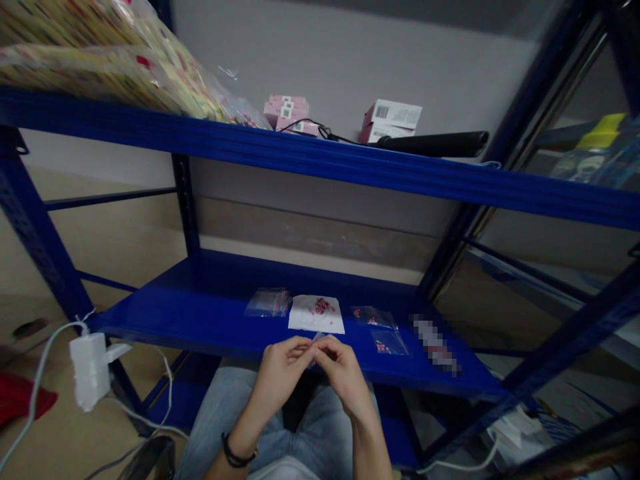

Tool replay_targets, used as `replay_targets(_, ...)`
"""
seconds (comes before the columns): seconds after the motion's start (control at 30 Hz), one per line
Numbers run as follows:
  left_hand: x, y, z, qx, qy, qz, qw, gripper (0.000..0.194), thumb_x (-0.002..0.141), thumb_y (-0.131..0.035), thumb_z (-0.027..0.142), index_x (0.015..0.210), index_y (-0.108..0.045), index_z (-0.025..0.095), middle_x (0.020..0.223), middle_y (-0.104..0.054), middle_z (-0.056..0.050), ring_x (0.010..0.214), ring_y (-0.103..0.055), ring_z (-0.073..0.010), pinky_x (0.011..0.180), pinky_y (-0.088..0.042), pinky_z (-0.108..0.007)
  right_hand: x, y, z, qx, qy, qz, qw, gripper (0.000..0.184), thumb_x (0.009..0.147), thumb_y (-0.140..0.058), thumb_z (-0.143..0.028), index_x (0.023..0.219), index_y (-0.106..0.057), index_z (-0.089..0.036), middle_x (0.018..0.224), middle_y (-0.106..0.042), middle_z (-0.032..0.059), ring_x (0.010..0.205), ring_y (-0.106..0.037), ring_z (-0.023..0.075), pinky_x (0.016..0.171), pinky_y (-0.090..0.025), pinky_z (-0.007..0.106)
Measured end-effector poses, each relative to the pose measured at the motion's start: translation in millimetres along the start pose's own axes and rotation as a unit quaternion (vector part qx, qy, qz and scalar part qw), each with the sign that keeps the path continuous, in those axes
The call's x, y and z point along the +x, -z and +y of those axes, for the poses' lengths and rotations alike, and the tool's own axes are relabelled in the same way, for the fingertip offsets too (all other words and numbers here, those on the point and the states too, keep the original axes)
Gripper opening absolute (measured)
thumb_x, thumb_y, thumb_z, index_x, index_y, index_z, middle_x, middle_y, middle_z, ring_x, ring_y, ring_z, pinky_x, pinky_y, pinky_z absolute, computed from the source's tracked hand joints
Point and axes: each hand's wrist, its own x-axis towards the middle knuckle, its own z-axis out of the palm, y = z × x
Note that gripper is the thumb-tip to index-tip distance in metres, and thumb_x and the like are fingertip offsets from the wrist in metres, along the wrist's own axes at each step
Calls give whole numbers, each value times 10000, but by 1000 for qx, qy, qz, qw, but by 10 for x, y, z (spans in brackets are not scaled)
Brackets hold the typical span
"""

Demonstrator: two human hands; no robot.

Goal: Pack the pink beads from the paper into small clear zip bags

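Our left hand [281, 377] and right hand [341, 373] meet at the fingertips, nearly closed, pinching a small clear plastic bag [316, 348] between them, equally near both; its long axis we cannot tell. Just beyond, a white paper [316, 315] bearing pink beads [321, 305] lies on the blue steel shelf [200, 293].

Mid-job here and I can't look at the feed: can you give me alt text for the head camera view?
The left hand and right hand pinch a small clear bag above a blue metal shelf. On the shelf lie white paper with small pink pieces and other clear bags.
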Motion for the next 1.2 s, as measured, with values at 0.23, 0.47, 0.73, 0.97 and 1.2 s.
replay_targets(0.23,13,24,-132,-86,25,-26,996,299,867,-633,433,893,-715,147,838,-742,-64,797,-694,-200,746,-549,-289,-29,-36,31,-14,12,13,1000,246,871,-631,-409,800,-682,-178,803,-612,28,755,-561,168,687,-426,256)
replay_targets(0.47,-3,3,-160,-253,87,-23,963,244,809,-734,375,867,-661,150,811,-692,-38,767,-651,-142,789,-526,-276,-86,-44,-60,-82,39,42,995,230,898,-590,-398,876,-694,-194,810,-653,36,740,-573,175,674,-428,252)
replay_targets(0.73,15,45,-186,-143,36,-17,989,182,784,-728,306,826,-754,131,767,-690,-52,662,-575,-134,620,-448,-230,-119,-92,-141,-78,34,14,996,278,898,-598,-438,945,-734,-200,899,-684,62,811,-622,196,713,-461,270)
replay_targets(0.97,11,84,-175,-38,16,-19,999,202,794,-695,330,836,-784,153,727,-681,-42,594,-525,-125,545,-403,-219,-138,-40,-61,-37,22,-10,999,284,899,-606,-438,984,-760,-216,907,-619,48,832,-584,178,707,-447,261)
replay_targets(1.2,6,29,-168,2,0,-10,1000,241,843,-625,364,862,-763,166,870,-718,-65,632,-578,-140,518,-423,-209,-123,-28,-47,-38,17,-23,999,307,863,-650,-443,1048,-742,-215,898,-608,37,819,-568,176,710,-447,262)
